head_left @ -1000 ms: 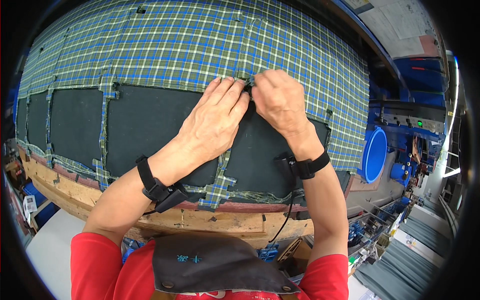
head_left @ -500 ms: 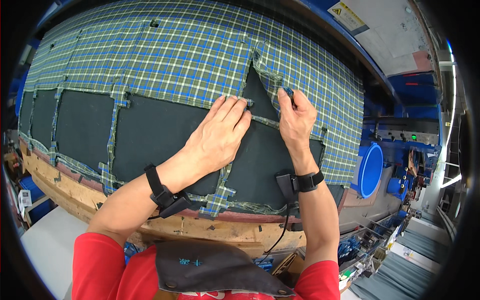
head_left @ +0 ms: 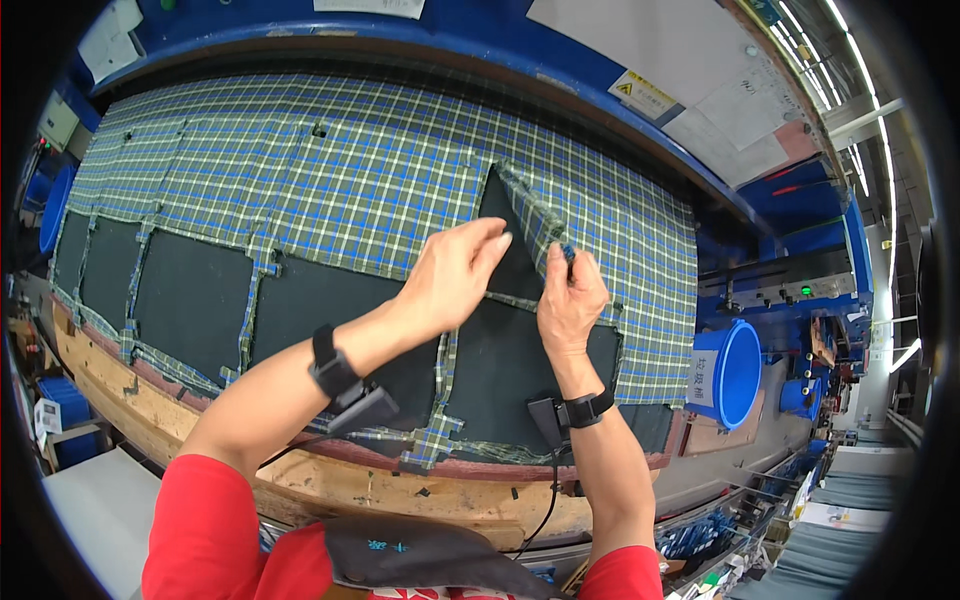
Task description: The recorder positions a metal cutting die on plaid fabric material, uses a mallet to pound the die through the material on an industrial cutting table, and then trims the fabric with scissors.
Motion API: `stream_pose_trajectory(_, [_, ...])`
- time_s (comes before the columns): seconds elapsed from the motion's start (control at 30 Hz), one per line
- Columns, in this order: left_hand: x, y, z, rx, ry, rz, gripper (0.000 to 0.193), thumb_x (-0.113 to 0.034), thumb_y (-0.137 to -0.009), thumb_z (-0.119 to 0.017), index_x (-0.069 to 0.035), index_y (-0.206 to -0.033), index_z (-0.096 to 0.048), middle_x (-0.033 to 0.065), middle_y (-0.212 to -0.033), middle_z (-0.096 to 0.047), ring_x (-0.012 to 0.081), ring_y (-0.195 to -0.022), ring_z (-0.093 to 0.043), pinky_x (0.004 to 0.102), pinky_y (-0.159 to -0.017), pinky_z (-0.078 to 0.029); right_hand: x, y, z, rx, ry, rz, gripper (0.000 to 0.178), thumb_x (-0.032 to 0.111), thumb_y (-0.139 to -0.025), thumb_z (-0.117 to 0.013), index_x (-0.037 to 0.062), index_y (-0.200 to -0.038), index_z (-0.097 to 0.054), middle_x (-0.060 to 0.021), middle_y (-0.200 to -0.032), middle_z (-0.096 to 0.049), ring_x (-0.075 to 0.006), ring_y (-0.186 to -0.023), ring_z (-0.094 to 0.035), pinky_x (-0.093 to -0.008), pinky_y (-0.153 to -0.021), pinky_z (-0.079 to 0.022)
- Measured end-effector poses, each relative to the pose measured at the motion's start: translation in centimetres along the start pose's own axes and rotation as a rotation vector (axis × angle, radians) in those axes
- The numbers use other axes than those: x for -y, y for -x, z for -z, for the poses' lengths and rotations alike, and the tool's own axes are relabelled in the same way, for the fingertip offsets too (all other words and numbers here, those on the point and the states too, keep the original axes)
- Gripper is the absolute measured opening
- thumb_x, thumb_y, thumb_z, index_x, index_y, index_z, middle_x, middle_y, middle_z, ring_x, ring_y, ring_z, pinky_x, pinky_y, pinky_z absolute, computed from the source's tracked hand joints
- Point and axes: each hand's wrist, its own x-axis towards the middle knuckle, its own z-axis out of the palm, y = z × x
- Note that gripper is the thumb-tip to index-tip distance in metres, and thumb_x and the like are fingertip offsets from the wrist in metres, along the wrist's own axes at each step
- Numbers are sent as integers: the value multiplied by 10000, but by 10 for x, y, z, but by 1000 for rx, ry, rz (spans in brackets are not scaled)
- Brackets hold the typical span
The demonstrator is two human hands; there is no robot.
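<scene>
Plaid fabric (head_left: 370,170) in green, blue and white covers a broad dark work surface (head_left: 340,310), bare where pieces are cut out. My right hand (head_left: 573,305) is closed, pinching the turned-back edge of a fabric flap (head_left: 535,205). A small blue bunch shows at its fingertips. To the left my left hand (head_left: 455,275) hovers over the cut edge, loosely curled, with thumb and fingers slightly apart and nothing seen between them. Narrow plaid strips (head_left: 446,375) run between the dark openings. Each wrist wears a black strap with a small device.
A wooden front edge (head_left: 330,480) borders the surface nearest me. Behind it runs a blue machine frame (head_left: 470,40) with paper sheets. On the right stand a blue bin (head_left: 735,375) and a control panel (head_left: 800,285) with a green light.
My left hand has lifted off the fabric, its flat fingers now curled. My right hand still grips the flap. The whole view has shifted, showing more of the frame behind.
</scene>
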Motion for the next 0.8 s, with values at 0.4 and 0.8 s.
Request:
stream_pose_trajectory(0.4, [59,-95,-60,-263,474,652,189,-42,-960,-624,46,-1120,-673,115,-961,-720,184,-848,-657,359,-779,-520,-2,0,-4,240,157,489,247,-17,-760,-761,-10,-995,-687,-137,-962,-697,-318,-841,-682,-407,-715,-564])
stream_pose_trajectory(0.8, [48,-81,-63,-216,297,627,510,-202,-969,-622,101,-1372,-551,286,-1261,-671,382,-1190,-648,436,-997,-491,69,-77,59,783,230,398,195,169,-890,-769,4,-987,-729,-146,-894,-720,-341,-796,-699,-415,-712,-565])
